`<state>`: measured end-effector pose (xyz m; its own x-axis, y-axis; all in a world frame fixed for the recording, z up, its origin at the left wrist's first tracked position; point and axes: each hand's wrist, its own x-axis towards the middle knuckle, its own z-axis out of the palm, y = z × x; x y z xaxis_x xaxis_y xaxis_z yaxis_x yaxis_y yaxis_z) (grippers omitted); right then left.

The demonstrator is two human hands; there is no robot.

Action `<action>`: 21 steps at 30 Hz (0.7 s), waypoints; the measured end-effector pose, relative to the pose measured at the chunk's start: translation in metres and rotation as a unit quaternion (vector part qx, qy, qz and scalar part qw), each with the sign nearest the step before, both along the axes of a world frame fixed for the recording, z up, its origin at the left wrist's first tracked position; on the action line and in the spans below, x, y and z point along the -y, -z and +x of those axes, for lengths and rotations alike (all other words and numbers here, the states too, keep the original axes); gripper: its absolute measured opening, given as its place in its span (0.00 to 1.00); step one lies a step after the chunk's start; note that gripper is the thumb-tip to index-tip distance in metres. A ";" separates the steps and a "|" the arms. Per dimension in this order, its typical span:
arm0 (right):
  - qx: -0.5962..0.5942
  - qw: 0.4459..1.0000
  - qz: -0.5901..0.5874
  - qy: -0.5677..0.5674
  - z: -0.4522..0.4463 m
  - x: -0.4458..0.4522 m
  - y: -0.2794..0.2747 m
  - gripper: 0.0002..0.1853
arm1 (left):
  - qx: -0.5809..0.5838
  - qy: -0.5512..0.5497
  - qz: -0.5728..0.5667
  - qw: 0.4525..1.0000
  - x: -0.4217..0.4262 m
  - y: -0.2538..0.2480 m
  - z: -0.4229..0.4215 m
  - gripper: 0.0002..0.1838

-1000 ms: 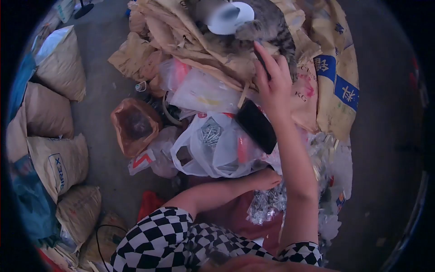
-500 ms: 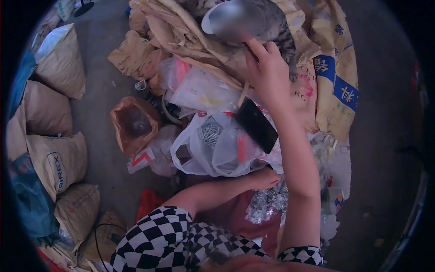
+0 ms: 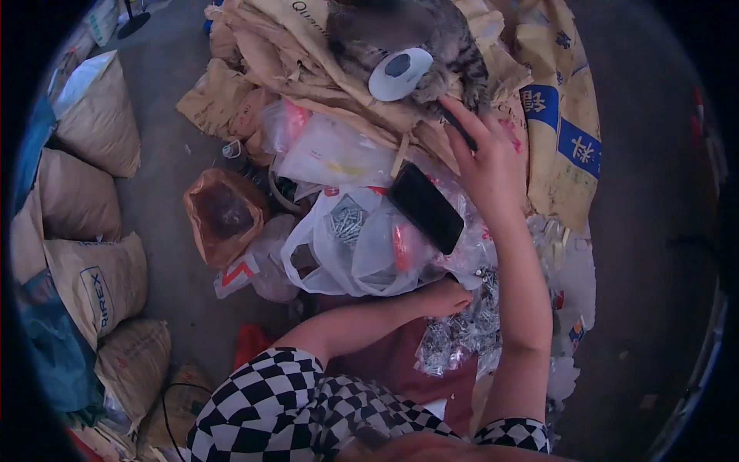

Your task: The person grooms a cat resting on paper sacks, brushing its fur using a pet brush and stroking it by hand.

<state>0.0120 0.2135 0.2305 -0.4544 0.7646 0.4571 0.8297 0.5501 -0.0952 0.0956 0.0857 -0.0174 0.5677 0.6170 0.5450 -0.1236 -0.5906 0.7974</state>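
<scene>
A grey tabby cat lies at the top on crumpled brown paper sacks. Against its front is a white oval piece with a dark centre, whose kind I cannot make out. My right hand reaches close to the cat's paws, a dark slim stick-like thing between thumb and fingers. Curled closed, my left hand rests by clear bags of small metal parts; what it holds, if anything, is hidden. Between the hands lies a black phone, beside a white plastic bag with screws.
An open brown paper bag lined with plastic stands at left, near a bottle. Full sacks line the far left. Flattened printed sacks lie at right. Clear plastic packets sit below the cat.
My right hand has moved down and slightly right, its fingers more spread. The white oval now sits lower, and more of the cat shows. My left hand stays nearly in place.
</scene>
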 end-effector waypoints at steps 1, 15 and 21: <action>-0.005 1.000 0.001 -0.004 -0.001 0.003 -0.001 0.22 | 0.000 0.000 0.000 1.000 0.000 0.000 0.000 0.06; -0.120 0.987 0.087 -0.066 -0.032 -0.028 0.029 0.22 | 0.025 -0.006 -0.004 1.000 0.001 -0.007 -0.005 0.07; -0.072 0.994 0.071 -0.029 -0.061 -0.042 0.028 0.23 | 0.075 -0.054 0.032 0.995 0.002 0.006 0.008 0.07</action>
